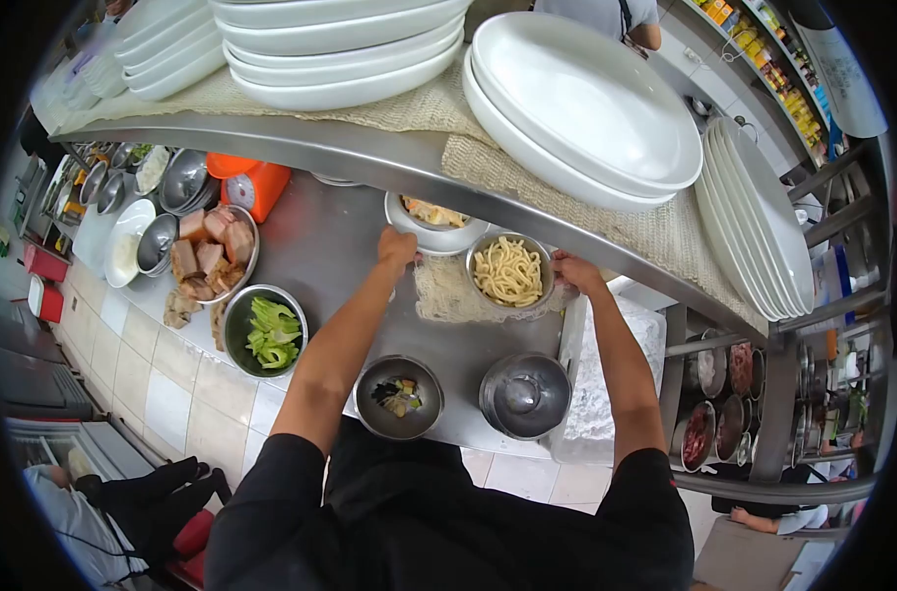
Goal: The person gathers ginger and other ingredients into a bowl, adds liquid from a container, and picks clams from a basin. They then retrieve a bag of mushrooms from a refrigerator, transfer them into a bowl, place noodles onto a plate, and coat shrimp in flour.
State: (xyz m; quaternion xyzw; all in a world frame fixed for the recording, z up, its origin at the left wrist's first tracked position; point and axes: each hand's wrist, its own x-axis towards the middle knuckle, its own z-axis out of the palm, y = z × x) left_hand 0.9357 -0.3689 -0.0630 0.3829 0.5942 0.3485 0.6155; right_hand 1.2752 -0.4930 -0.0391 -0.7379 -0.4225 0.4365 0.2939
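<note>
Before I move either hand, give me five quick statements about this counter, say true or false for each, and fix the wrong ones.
1. The right hand is at the side of the noodle bowl. True.
2. The left hand is at the orange scale. False: it is at the edge of the white dish.
3. White plates are stacked on the shelf above the counter. True.
4. The leafy greens sit in a white bowl. False: they lie in a metal bowl.
5. The orange scale stands next to the bowl of pink chunks. True.
</note>
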